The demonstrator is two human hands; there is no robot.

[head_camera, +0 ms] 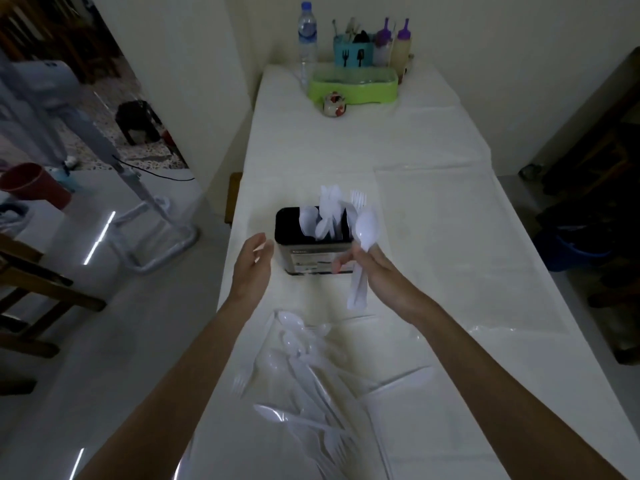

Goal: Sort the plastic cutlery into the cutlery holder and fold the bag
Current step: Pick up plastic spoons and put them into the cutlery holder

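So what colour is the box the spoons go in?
Black, seen clearly in the head view: the cutlery holder.

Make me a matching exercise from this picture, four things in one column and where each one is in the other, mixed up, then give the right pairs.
Things:
1. white spoon
2. black cutlery holder
3. clear bag
4. water bottle

Places:
A. far end of the table, left of the green tray
B. nearest the camera, cutlery lying on it
C. gripped in the right hand
D. between the two hands, cutlery standing in it

Pairs: 1-C, 2-D, 3-B, 4-A

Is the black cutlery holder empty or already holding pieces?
Partly filled: white spoons and forks stand upright in the black cutlery holder.
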